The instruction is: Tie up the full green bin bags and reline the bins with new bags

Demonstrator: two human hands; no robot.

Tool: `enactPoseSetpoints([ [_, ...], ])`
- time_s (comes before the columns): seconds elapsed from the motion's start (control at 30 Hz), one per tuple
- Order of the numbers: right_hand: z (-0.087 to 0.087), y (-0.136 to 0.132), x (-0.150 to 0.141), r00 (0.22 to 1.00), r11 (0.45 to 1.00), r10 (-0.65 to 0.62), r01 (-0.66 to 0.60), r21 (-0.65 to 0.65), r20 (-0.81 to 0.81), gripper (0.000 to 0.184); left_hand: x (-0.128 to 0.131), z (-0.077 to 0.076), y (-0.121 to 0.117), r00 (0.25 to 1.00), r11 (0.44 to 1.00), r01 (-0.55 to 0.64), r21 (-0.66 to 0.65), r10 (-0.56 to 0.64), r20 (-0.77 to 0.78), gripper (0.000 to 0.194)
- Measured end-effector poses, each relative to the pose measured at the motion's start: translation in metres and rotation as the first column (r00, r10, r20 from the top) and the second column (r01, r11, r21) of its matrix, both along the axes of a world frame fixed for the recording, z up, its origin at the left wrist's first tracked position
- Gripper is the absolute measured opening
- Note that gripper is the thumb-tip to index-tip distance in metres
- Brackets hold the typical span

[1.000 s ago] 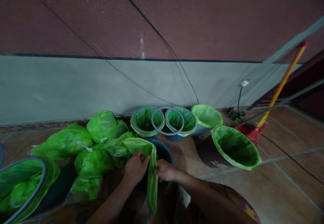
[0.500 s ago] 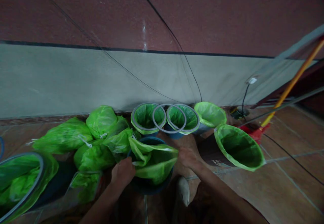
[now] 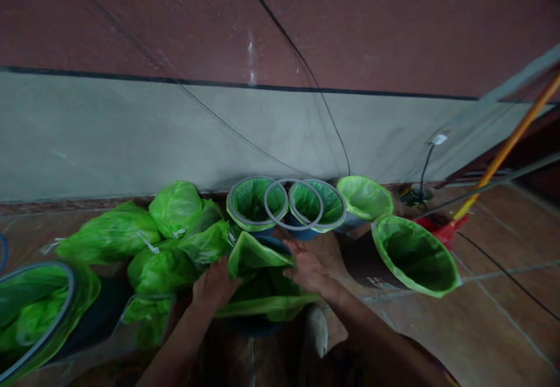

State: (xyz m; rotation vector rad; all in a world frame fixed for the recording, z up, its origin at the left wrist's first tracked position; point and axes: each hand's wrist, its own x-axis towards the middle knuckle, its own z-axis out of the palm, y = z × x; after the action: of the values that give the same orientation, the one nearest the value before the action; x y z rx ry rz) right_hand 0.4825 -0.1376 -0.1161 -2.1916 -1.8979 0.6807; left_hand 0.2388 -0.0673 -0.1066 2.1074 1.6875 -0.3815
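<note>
In front of me a green plastic bag (image 3: 266,311) hangs in a dark blue bin (image 3: 256,327), its mouth spread wide over the rim. My left hand (image 3: 215,287) grips the bag's left edge at the rim, thumb toward the inside. On the other side my right hand (image 3: 308,267) holds the right edge, its fingers outside and its thumb over the bag's lip. The bag's near edge sags across the front of the bin. Part of the fingertips is hidden by plastic.
Tied green bags (image 3: 168,267) lie left. A ringed bin (image 3: 72,294) stands at far left. By the wall are two lined bins (image 3: 258,224) with a loose grey ring (image 3: 268,200) across them. At right are a lined brown bin (image 3: 367,264) and a yellow pole (image 3: 503,159).
The bag's mouth has opened wider, its near edge now lower and stretched across the front. My right hand has moved slightly left and its thumb has come over the bag's edge.
</note>
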Motion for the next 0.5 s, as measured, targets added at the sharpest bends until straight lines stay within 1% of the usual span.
enactPoseSetpoints([
  [0.03, 0.000, 0.003, -0.005, 1.000, 1.000, 0.016, -0.016, -0.004, -0.008, 0.063, 0.004, -0.001, 0.001, 1.000, 1.000, -0.005, 0.022, 0.005, -0.012, 0.048],
  [0.07, -0.001, 0.006, -0.009, 1.000, 1.000, 0.009, -0.010, -0.029, -0.002, 0.044, 0.006, -0.003, 0.002, 1.000, 0.999, -0.008, 0.035, 0.009, -0.028, 0.040],
  [0.1, -0.001, 0.009, -0.011, 1.000, 0.998, -0.019, 0.019, -0.052, 0.010, 0.028, 0.007, -0.004, 0.003, 0.999, 0.999, -0.010, 0.042, 0.012, -0.045, 0.036],
  [0.13, 0.000, 0.011, -0.012, 0.998, 0.996, -0.058, 0.059, -0.061, 0.022, 0.021, 0.007, -0.004, 0.005, 0.998, 0.999, -0.015, 0.048, 0.018, -0.057, 0.035],
  [0.2, 0.003, 0.016, -0.007, 0.989, 0.989, -0.147, 0.148, -0.025, 0.033, 0.025, 0.005, -0.001, 0.009, 0.997, 0.995, -0.045, 0.085, 0.051, -0.060, 0.037],
  [0.3, 0.010, 0.021, 0.006, 0.968, 0.963, -0.236, 0.245, 0.110, -0.092, 0.034, 0.000, 0.006, 0.017, 0.988, 0.973, -0.152, 0.174, 0.157, -0.016, 0.039],
  [0.33, 0.010, 0.020, 0.010, 0.961, 0.958, -0.252, 0.264, 0.112, -0.112, 0.038, -0.002, 0.007, 0.020, 0.984, 0.965, -0.177, 0.194, 0.180, 0.004, 0.039],
  [0.37, 0.008, 0.018, 0.011, 0.958, 0.958, -0.267, 0.276, 0.084, -0.102, 0.040, -0.004, 0.007, 0.022, 0.982, 0.961, -0.188, 0.201, 0.188, 0.019, 0.040],
  [0.4, 0.005, 0.015, 0.012, 0.960, 0.961, -0.272, 0.274, 0.029, -0.063, 0.039, -0.006, 0.005, 0.024, 0.982, 0.964, -0.186, 0.192, 0.185, 0.026, 0.039],
  [0.47, -0.004, 0.007, 0.009, 0.969, 0.961, -0.242, 0.247, -0.120, 0.056, 0.030, -0.009, 0.000, 0.025, 0.987, 0.977, -0.160, 0.144, 0.159, 0.019, 0.039],
  [0.5, -0.009, 0.004, 0.008, 0.971, 0.957, -0.219, 0.233, -0.174, 0.093, 0.026, -0.009, -0.003, 0.026, 0.989, 0.982, -0.147, 0.115, 0.147, 0.011, 0.039],
])
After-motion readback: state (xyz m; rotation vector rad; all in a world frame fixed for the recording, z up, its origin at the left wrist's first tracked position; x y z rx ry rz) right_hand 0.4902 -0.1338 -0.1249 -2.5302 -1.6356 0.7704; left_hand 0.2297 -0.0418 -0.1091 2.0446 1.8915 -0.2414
